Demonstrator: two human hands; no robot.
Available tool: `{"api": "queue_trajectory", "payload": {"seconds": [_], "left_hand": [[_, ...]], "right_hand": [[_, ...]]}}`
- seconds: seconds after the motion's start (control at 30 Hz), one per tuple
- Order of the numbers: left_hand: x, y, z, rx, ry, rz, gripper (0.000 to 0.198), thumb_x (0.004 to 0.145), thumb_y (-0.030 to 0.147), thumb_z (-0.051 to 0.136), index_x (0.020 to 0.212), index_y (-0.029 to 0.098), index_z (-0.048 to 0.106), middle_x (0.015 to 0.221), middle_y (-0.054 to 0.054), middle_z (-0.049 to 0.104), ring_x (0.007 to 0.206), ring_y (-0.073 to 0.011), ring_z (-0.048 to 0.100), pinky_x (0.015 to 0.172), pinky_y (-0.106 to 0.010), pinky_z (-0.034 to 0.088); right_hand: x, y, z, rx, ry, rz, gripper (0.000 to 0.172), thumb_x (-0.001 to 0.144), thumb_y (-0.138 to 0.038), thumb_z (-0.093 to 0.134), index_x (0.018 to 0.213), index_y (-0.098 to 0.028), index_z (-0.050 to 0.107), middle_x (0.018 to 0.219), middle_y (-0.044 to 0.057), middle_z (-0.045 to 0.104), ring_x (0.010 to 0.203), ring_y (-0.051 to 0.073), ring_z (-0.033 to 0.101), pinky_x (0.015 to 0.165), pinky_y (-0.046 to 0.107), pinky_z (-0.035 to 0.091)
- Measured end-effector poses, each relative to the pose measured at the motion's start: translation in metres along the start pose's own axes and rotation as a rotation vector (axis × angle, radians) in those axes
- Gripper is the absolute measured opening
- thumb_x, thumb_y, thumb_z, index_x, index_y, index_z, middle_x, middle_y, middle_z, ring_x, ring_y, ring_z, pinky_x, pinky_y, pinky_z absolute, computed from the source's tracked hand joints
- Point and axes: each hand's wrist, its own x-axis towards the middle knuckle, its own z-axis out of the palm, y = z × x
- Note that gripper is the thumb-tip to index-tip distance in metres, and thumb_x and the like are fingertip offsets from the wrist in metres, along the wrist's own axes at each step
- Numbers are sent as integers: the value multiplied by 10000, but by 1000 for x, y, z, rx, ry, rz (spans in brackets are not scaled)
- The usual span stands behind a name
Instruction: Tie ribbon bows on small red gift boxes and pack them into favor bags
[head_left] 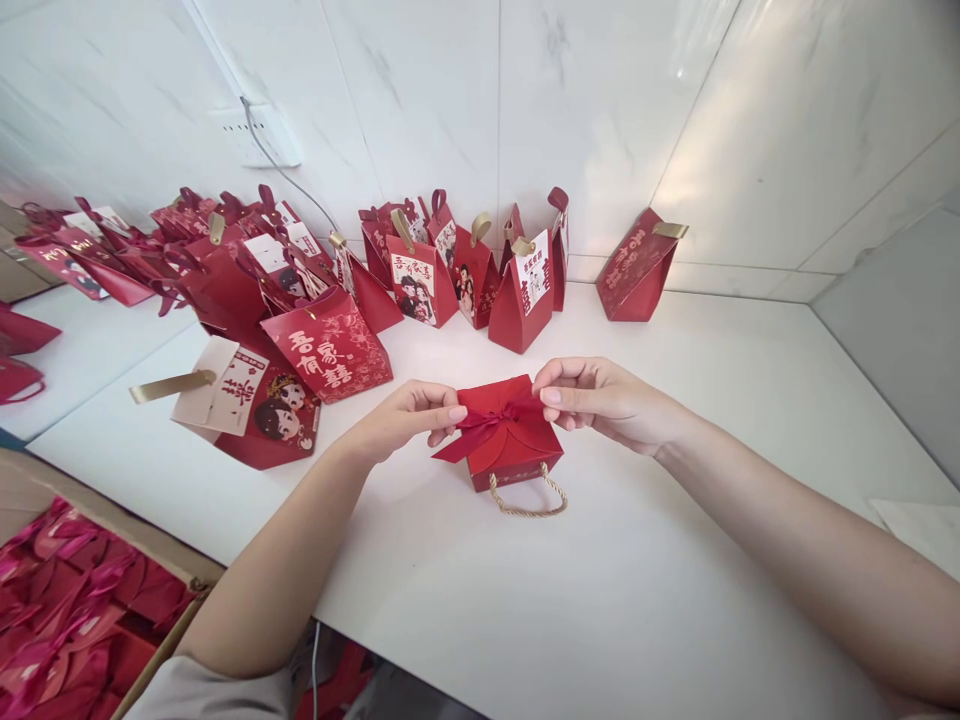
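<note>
A: Hands, quick?
B: Left hand [424,410] is pinching one side of the ribbon bow [487,432], right hand [600,400] is pinching the other. Probably the opposed grips are keeping it spread.
A: And the red box [517,455]?
B: It's resting on the table [637,600] between both hands, bow up, likely so each is reaching it equally. Rope handle [529,514] is lying on the near side, seemingly out of the fingers' way.
A: Others?
B: An upright box [521,300] is standing beyond the hands, its wide base likely steadying it. A carton [135,530] is holding more, left of the left hand.
</note>
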Motion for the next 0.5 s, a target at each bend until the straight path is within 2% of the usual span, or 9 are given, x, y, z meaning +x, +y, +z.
{"api": "queue_trajectory", "payload": {"seconds": [0.13, 0.23, 0.3, 0.43, 0.5], "left_hand": [[0, 0, 0, -6, -9, -3, 367, 839, 437, 667, 650, 142, 560, 545, 24, 520, 530, -84, 427, 576, -234, 314], [0, 0, 1, -18, -14, 2, 371, 835, 438, 671, 645, 140, 558, 546, 25, 518, 531, -84, 430, 569, -233, 313], [0, 0, 1, -18, -6, 10, 370, 838, 433, 670, 643, 139, 556, 546, 28, 517, 531, -82, 427, 571, -232, 311], [0, 0, 1, -9, 21, 37, 374, 849, 420, 664, 634, 140, 540, 542, 34, 512, 532, -74, 419, 575, -230, 304], [0, 0, 1, -11, 22, 43, 375, 851, 420, 663, 634, 141, 537, 542, 36, 510, 531, -73, 419, 577, -230, 304]], "right_hand": [[-1, 2, -2, -8, -71, 38, 271, 820, -385, 730, 1014, -198, 704, 786, 23, 736, 486, 77, 590, 437, 217, 301], [-1, 3, -2, -2, -86, 51, 325, 865, -418, 670, 1121, -219, 677, 924, 62, 759, 520, 117, 664, 411, 223, 301], [-1, 2, -1, -14, -48, 47, 325, 868, -439, 657, 1100, -212, 674, 938, 70, 753, 510, 117, 657, 412, 227, 326], [2, 0, -1, -5, 72, 29, 275, 837, -445, 690, 940, -190, 694, 771, 4, 663, 464, 57, 528, 408, 211, 308], [2, 0, -1, 28, 77, 16, 240, 805, -409, 733, 882, -186, 696, 723, -20, 602, 485, 41, 473, 434, 204, 313]]}}
